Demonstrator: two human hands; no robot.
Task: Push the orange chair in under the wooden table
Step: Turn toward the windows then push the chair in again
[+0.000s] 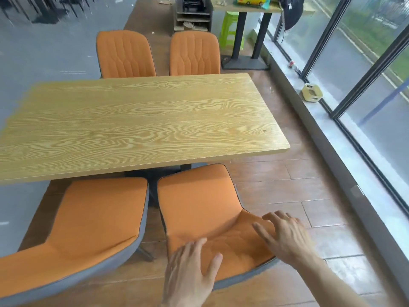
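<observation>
An orange chair [200,202] with a grey shell stands at the near right side of the wooden table [137,120], its seat front just under the table edge and turned slightly. My left hand [190,271] hovers over the left part of its backrest, fingers spread. My right hand [285,237] is over the right part of the backrest, fingers apart. Whether either palm touches the fabric is not clear; neither hand grips it.
A second orange chair [88,224] stands close on the left. Two more orange chairs [126,54] face me across the table. A window wall and ledge [332,134] run along the right, with wooden floor between. A green stool [230,27] and another table stand beyond.
</observation>
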